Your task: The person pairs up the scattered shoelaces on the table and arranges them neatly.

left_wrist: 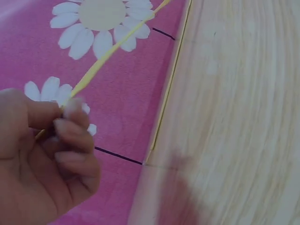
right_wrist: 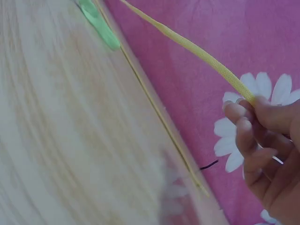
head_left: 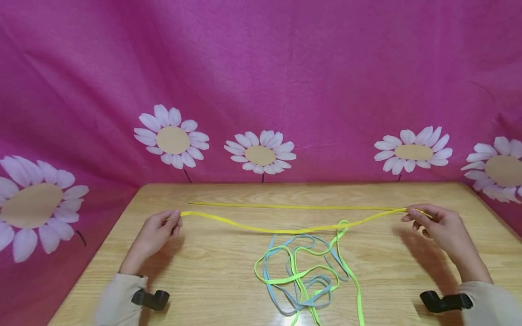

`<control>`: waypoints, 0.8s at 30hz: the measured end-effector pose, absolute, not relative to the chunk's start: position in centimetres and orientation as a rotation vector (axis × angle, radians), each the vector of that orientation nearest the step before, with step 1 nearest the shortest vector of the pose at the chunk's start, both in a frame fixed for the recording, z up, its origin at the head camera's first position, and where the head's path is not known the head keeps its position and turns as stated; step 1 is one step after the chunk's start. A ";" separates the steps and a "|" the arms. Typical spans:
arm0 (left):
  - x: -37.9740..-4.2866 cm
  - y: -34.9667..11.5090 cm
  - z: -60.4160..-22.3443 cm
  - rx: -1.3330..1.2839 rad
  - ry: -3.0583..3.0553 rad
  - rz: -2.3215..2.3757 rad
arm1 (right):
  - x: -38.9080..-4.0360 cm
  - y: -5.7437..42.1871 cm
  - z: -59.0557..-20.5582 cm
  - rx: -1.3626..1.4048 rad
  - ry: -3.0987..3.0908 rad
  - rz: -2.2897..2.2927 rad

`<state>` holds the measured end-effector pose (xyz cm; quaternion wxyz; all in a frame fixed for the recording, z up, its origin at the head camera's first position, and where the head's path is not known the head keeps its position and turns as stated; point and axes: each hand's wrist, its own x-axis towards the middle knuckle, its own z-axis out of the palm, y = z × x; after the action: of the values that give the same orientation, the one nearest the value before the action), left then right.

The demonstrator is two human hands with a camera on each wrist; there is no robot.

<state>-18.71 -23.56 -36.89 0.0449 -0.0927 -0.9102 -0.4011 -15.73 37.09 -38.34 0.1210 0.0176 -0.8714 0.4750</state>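
A flat yellow shoelace (head_left: pixel 299 231) hangs in a shallow sag between two hands. The left hand (head_left: pixel 152 235) pinches one end between thumb and fingers, and the right hand (head_left: pixel 448 231) pinches near the other, a short tail showing past its fingers. Close up, the lace shows a woven texture in the right wrist view. Behind it, a second yellow lace (head_left: pixel 265 206) lies nearly straight along the back of the table. Below the sag sits a loose tangle of a lime-green lace (head_left: pixel 358 290) and a blue-grey lace (head_left: pixel 267 271).
The light wooden table (head_left: pixel 212 280) ends at the back against a magenta cloth (head_left: pixel 326 81) printed with white daisies. More of this cloth rises at the left and right sides. Black devices (head_left: pixel 151 299) are worn at both wrists over pale sleeves.
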 end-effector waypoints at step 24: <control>-22.4 -23.9 -38.5 -0.022 -2.851 -1.270 | -16.1 39.8 -39.4 -0.174 -2.647 1.097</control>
<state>-22.38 -23.92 -38.49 0.0101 -0.0069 -0.9135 -0.4068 -16.11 39.79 -39.40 0.1352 -0.0599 -0.9136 0.3787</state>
